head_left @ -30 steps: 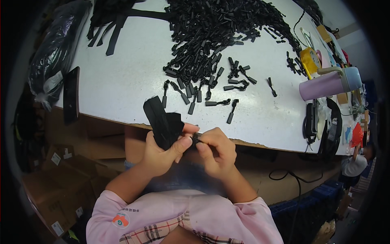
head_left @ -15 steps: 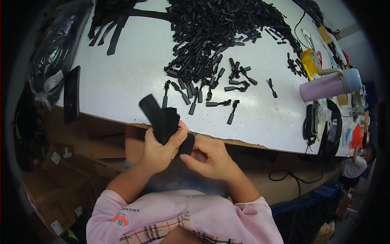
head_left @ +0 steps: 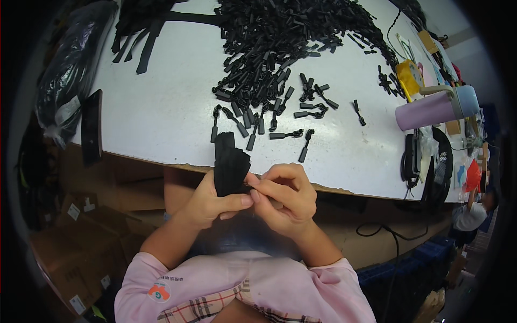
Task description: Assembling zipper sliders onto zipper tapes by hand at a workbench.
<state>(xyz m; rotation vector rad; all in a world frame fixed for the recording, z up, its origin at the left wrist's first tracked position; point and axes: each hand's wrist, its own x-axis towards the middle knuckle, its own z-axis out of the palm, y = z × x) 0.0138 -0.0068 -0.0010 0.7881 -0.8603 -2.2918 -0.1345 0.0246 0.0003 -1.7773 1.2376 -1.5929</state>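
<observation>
My left hand (head_left: 209,203) is closed round a small bunch of black fabric strips (head_left: 230,166), whose layered ends stand up above the fingers. Its thumb points right, toward my right hand (head_left: 290,200). The right fingertips are pinched together beside the bunch, close to the left thumb; what is between them is too small and hidden to name. Both hands are just in front of the table's near edge. Beyond them, several loose black zipper pulls (head_left: 286,134) lie on the white tabletop (head_left: 172,107).
A big heap of black zipper pulls (head_left: 280,48) covers the table's far middle. Long black straps (head_left: 145,51), a dark flat slab (head_left: 92,129) and a plastic-wrapped bundle (head_left: 72,70) lie left. At right stand a lilac bottle (head_left: 425,112) and yellow tape (head_left: 409,76). Cardboard boxes (head_left: 81,253) are below left.
The black strips have swung more upright and shifted right. The right hand has turned up into a pinch; the black loop of strip seen between the hands is no longer visible there.
</observation>
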